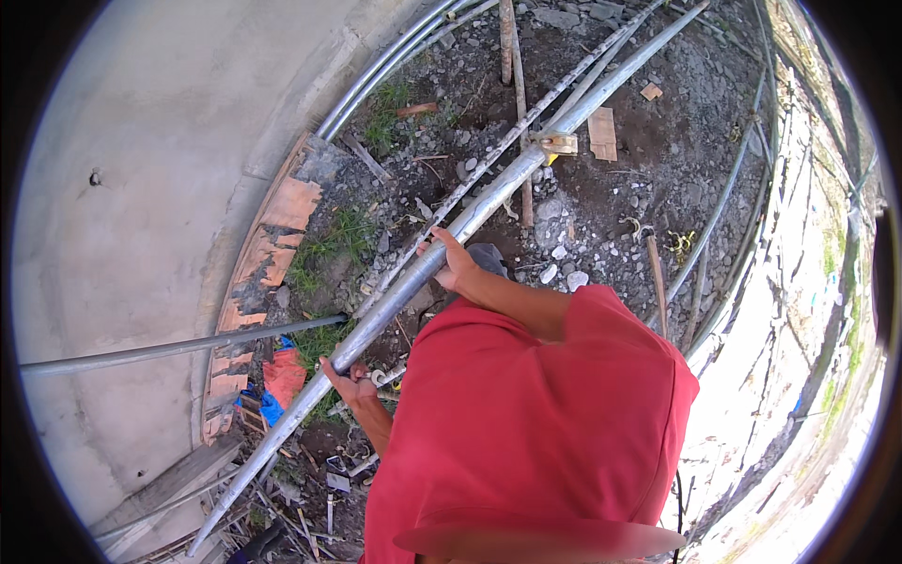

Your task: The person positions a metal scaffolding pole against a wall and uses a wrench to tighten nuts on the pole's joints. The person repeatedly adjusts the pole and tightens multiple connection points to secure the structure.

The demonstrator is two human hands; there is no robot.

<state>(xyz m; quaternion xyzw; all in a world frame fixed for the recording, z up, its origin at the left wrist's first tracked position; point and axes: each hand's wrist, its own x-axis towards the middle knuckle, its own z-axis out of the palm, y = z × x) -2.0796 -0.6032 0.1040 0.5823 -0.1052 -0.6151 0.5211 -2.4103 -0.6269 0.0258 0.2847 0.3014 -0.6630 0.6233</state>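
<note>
Two hands of ours are on the long metal pole (401, 292), which slants from between seven and eight o'clock up to between one and two. Our left hand (360, 387) is half closed, cupping it on the lower stretch, some fingers hidden beneath! Our right hand (458, 265), farther up toward one o'clock, wraps it too, fingertips showing on the far side. Beyond that, at one o'clock, we spot a clamp (556, 143) against the pole. Off our left hand, toward nine o'clock, we see a grey pipe (178, 350) and red cloth (285, 378).
</note>
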